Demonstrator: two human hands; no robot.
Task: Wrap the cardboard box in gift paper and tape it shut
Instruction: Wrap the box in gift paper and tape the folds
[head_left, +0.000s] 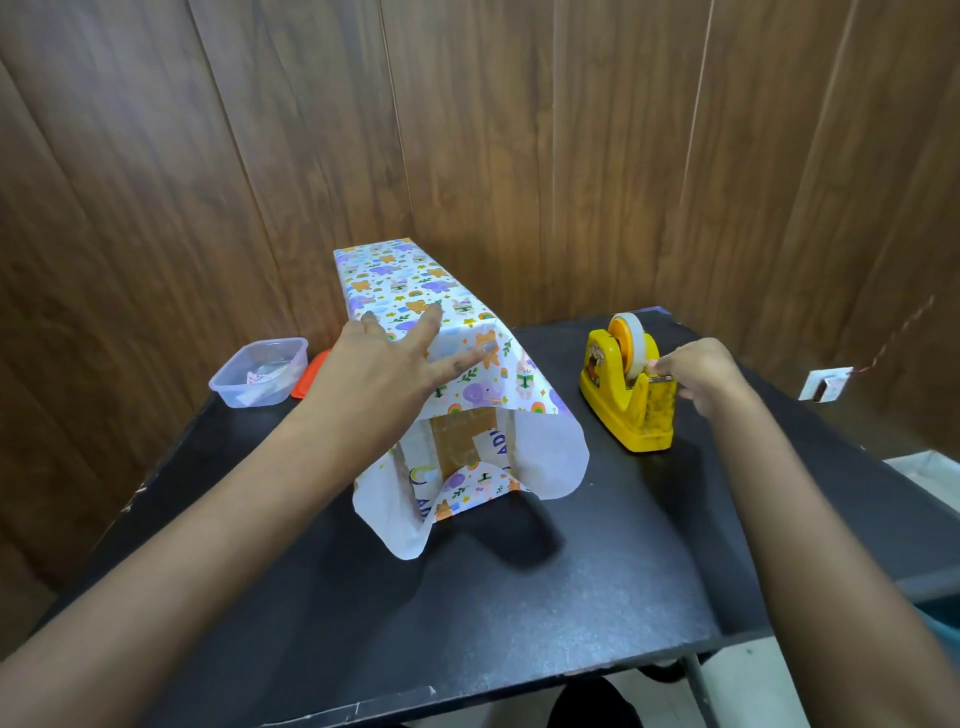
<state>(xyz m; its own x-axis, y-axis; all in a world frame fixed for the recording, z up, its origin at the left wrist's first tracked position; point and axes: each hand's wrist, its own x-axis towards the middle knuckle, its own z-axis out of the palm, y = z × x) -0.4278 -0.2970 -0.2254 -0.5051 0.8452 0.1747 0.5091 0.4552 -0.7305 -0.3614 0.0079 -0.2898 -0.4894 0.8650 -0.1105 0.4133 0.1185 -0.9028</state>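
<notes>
Black table (519, 597): gift paper (410, 291) round cardboard box (457, 441), 6 o'clock end unfolded, untaped; left hand (384, 364) presses flat-fingered, right hand (701, 371) at 3 o'clock pinches tape (635, 340).

1. Blue letters "AD" are seen on a white label (491, 439) at the upper right of the uncovered box (457, 441) end; the rest is cut off by the paper (410, 286).
2. "AD" is seen again at the lower left of that end, partly hidden.
3. A sticker (595, 366) is borne on the dispenser (631, 410); its print cannot be read.
</notes>
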